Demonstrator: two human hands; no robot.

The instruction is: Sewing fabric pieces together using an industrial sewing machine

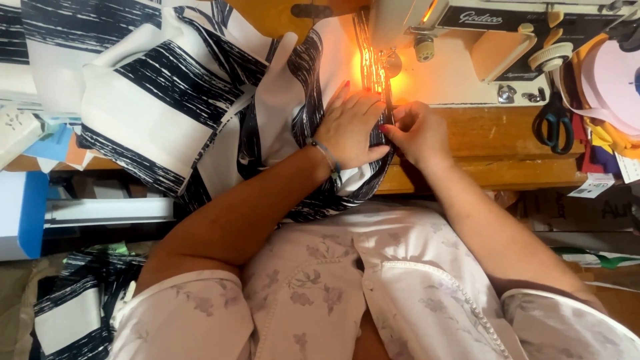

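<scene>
A white fabric with black brushed stripes (167,100) is heaped over the wooden table (507,140) and runs under the needle area of a cream sewing machine (467,60), lit by an orange lamp glow. My left hand (350,127), with a bead bracelet on the wrist, lies flat on the fabric, fingers spread toward the needle. My right hand (417,130) pinches the fabric's dark edge just right of the left hand, in front of the machine.
Black-handled scissors (553,123) hang on the machine's right. Rolls of pink tape (613,87) and coloured cloth pieces sit at far right. A blue and white box (23,213) stands at left. More striped fabric (73,307) lies below left, by my lap.
</scene>
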